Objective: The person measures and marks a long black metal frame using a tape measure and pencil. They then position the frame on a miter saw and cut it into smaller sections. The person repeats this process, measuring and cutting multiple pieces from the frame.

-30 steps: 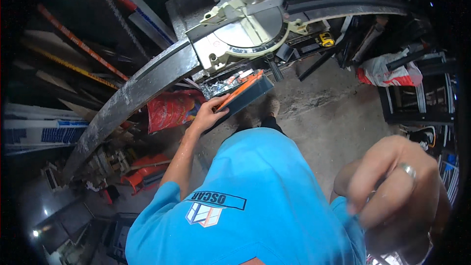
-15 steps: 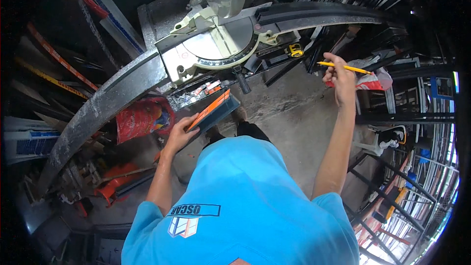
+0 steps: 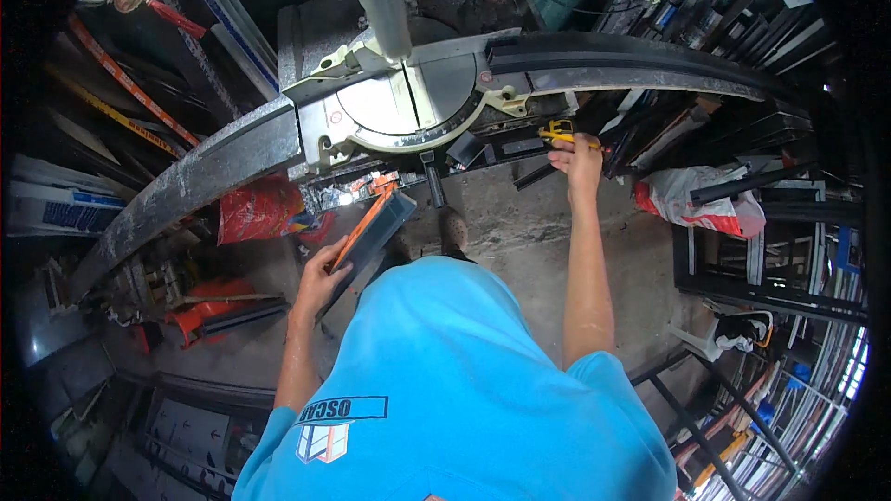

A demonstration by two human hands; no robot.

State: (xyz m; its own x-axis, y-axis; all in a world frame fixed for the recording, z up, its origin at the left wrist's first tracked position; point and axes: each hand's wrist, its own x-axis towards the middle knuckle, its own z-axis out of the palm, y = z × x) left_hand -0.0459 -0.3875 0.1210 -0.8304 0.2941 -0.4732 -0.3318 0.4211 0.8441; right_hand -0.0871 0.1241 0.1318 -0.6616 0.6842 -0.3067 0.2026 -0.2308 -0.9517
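My left hand (image 3: 323, 274) is closed around the lower end of a dark metal profile (image 3: 382, 230). An orange strip (image 3: 362, 224) runs along the profile's left side, and its far end points up toward the saw. Out to the right, my right hand (image 3: 581, 165) grips a yellow pencil (image 3: 583, 143) between its fingers. Just beyond those fingers lies a yellow and black tape measure (image 3: 561, 126), partly overlapped by the pencil; whether the hand touches it I cannot tell. A mitre saw (image 3: 408, 107) stands in front of me, its blade guard above the round table.
Long metal bars (image 3: 631, 51) lie along the saw bench to the right. A red bag (image 3: 260, 209) sits below the bench on the left, a white and red bag (image 3: 701, 199) at the right. Racks of profiles crowd both sides, with a white stool (image 3: 701, 339) at lower right.
My right hand has moved left and inward with the pencil, up to the tape measure. My left hand has shifted slightly left and down with the profile. The whole view has turned a little.
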